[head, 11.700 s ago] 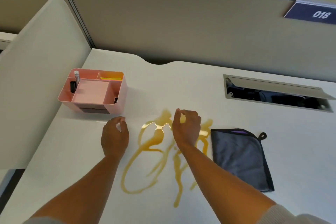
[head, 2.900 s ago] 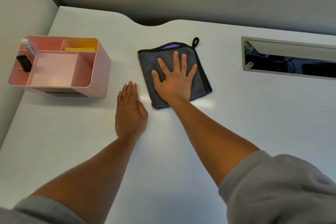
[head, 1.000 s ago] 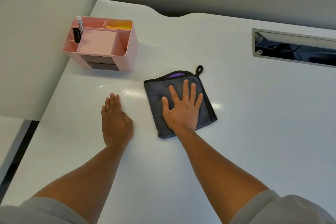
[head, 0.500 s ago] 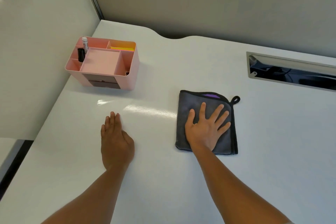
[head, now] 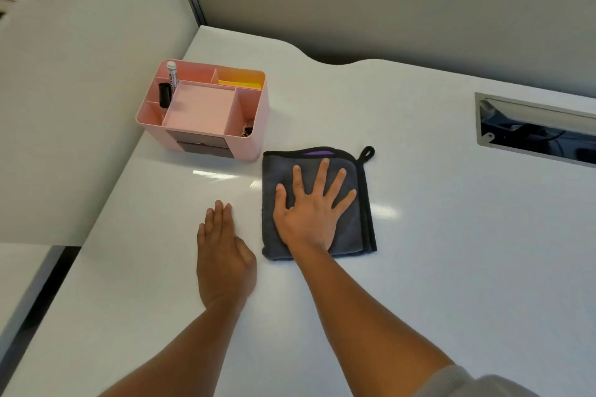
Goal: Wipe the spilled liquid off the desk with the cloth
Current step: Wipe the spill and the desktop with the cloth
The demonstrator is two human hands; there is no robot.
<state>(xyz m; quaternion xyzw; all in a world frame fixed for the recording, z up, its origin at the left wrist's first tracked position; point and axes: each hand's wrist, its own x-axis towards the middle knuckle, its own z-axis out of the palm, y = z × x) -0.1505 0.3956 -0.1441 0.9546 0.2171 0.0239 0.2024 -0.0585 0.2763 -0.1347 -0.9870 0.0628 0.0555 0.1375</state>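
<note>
From the head view, our right hand [head: 309,219] presses flat, fingers spread, on the grey microfibre cloth [head: 317,203] beside the pink organiser [head: 254,126], spreading pressure; left hand [head: 224,255] lies flat, bracing on the desk [head: 451,267]. No spill visible.

I see the cloth [head: 353,229] lying flat on the white worktop [head: 451,251], a dark grey microfibre square folded over, with black edging that shows as doubled layers along its 3 o'clock side. A small black hanging loop sticks out from its corner at about 1 o'clock, and a purple tag shows along its 12 o'clock edge. It sits roughly square to my view, near the middle of the worktop. The worktop itself is glossy, with pale glare streaks at 9 o'clock and 3 o'clock of the cloth. I can make out no coloured liquid on the bare surface around it.
</note>
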